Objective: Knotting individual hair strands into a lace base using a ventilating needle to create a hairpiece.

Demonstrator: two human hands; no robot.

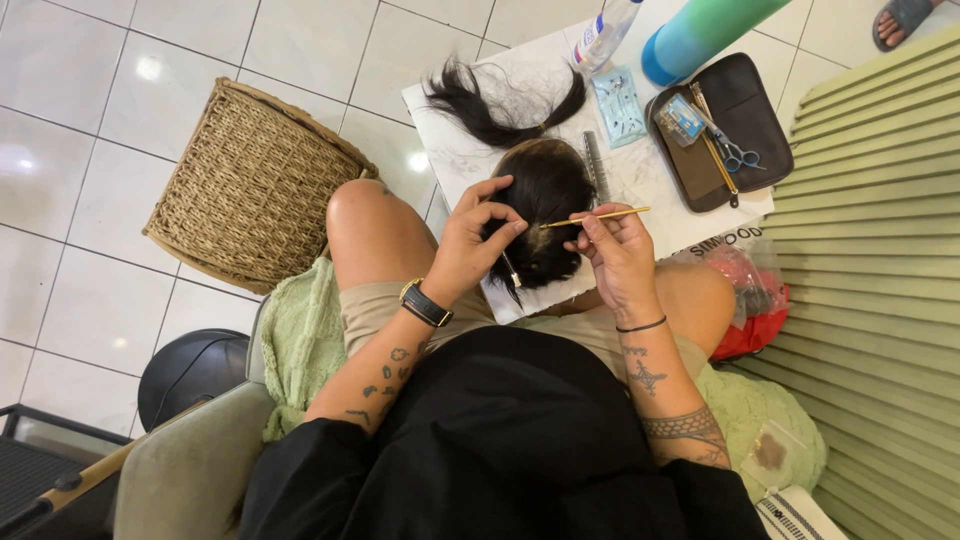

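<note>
So the dark wig (545,215) sits on the edge of the white surface (660,190), right above the knees. Left hand (472,243) has its fingers curled, pinching a bit of the wig's hair. Right hand (615,252) is closed around a thin gold needle tool (598,216), tip touching the top of the wig. Loose black hair bundle (500,105) lies just behind it, scissors (738,153) on a dark pouch (745,105) off to the right, wicker basket (250,185) on the floor to the left.

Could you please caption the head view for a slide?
Left hand pinches dark hairpiece while right hand holds thin yellow tool over white table.
</note>
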